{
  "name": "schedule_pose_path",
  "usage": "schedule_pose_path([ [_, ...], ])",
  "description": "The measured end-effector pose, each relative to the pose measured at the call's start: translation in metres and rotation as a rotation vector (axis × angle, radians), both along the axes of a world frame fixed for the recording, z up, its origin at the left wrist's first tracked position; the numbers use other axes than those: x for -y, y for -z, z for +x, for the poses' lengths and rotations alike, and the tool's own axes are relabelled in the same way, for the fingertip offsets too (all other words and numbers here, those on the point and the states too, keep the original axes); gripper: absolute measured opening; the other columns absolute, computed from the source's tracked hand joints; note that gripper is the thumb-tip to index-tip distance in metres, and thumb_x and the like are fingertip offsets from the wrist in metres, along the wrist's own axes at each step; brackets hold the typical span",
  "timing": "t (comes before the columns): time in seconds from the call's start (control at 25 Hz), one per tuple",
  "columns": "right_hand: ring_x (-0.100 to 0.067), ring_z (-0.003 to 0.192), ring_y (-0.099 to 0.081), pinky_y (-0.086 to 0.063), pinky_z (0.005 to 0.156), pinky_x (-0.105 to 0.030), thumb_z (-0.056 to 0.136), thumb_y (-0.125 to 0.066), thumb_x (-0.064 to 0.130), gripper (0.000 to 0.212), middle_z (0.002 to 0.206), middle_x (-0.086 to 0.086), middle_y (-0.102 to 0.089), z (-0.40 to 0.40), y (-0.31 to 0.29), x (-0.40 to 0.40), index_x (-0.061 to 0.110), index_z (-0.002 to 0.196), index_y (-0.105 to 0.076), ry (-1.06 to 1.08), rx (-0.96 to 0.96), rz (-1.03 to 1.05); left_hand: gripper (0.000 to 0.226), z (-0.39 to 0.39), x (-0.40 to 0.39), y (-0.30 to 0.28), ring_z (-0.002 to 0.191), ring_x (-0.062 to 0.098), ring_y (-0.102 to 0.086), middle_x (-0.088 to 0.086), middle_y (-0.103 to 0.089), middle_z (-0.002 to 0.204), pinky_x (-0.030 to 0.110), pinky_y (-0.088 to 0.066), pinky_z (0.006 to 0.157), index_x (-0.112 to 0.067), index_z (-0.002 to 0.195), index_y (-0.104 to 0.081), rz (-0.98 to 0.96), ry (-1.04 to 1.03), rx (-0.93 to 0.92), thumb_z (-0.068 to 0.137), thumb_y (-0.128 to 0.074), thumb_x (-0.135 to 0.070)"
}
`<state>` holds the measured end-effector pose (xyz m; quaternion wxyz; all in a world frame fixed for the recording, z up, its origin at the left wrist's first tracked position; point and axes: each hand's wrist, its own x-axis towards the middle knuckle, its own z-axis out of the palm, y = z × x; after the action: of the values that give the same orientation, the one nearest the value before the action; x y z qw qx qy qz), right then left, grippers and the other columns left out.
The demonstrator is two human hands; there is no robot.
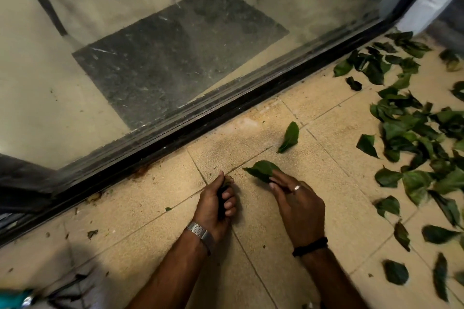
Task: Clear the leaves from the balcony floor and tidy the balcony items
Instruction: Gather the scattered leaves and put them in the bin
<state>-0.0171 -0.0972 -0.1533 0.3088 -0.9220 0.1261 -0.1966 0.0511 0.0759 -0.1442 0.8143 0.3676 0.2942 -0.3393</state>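
On the tiled balcony floor, the right hand pinches one green leaf, its long axis pointing left. The left hand is clenched in a grip around crumpled leaves. One loose leaf lies just beyond, tip toward the hands; dozens lie scattered right.

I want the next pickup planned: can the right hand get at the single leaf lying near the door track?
Probably yes. The single leaf lies on bare tile just beyond the right hand, nothing between, though that hand already pinches a leaf.
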Motion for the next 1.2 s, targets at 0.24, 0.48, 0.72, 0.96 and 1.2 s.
schedule_pose_path([
  [0.24, -0.01, 0.102, -0.066, -0.05, 0.091, -0.02, 0.086, -0.071, 0.006, 0.018, 0.109, 0.001, -0.072, -0.031, -0.014, -0.059, 0.012, 0.103, -0.078, -0.109, 0.122, 0.063, 0.041, -0.016, 0.024, -0.008, 0.041, 0.008, -0.035, -0.001, -0.045, 0.061, 0.018, -0.021, 0.036, -0.014, 0.075, -0.059, -0.009, 0.126, 0.066, 0.098, -0.046, -0.044],
  [0.48, -0.01, 0.106, -0.064, -0.051, 0.09, -0.026, 0.094, -0.054, 0.016, 0.029, 0.114, 0.005, -0.072, -0.037, -0.015, -0.071, 0.017, 0.116, -0.074, -0.217, -0.045, 0.078, 0.046, -0.024, 0.029, 0.006, 0.051, 0.018, -0.043, 0.004, -0.048, 0.057, 0.029, -0.034, 0.054, -0.012, 0.062, -0.058, 0.221, 0.047, 0.094, 0.095, -0.056, -0.043],
  [0.72, -0.015, 0.111, -0.062, -0.051, 0.096, -0.029, 0.09, -0.067, 0.008, 0.032, 0.123, 0.0, -0.069, 0.003, -0.009, -0.032, 0.014, 0.122, -0.07, -0.224, -0.095, -0.113, 0.052, 0.005, 0.025, -0.005, 0.035, 0.012, -0.035, -0.004, -0.038, 0.044, 0.018, -0.024, 0.04, -0.02, 0.053, -0.044, 0.548, -0.15, 0.134, 0.1, -0.05, -0.041],
  [0.96, -0.026, 0.091, -0.059, -0.051, 0.072, -0.036, 0.083, -0.074, 0.01, 0.021, 0.104, -0.001, -0.067, 0.019, 0.02, -0.023, 0.018, 0.102, -0.073, -0.327, -0.216, -0.401, 0.047, 0.004, 0.028, -0.01, 0.037, 0.011, -0.04, -0.003, -0.043, 0.047, 0.019, -0.026, 0.039, -0.017, 0.057, -0.043, 0.495, -0.106, 0.187, 0.1, -0.053, -0.035],
  [1.2, -0.027, 0.122, -0.055, -0.045, 0.098, -0.042, 0.091, -0.067, 0.015, 0.016, 0.132, -0.003, -0.063, 0.024, 0.009, 0.003, 0.018, 0.104, -0.076, -0.087, -0.292, -0.234, 0.031, 0.006, 0.018, -0.016, 0.056, 0.018, -0.069, 0.006, -0.07, 0.065, 0.024, -0.055, 0.048, -0.009, 0.072, -0.056, 0.394, -0.082, 0.131, 0.098, -0.06, -0.025],
])
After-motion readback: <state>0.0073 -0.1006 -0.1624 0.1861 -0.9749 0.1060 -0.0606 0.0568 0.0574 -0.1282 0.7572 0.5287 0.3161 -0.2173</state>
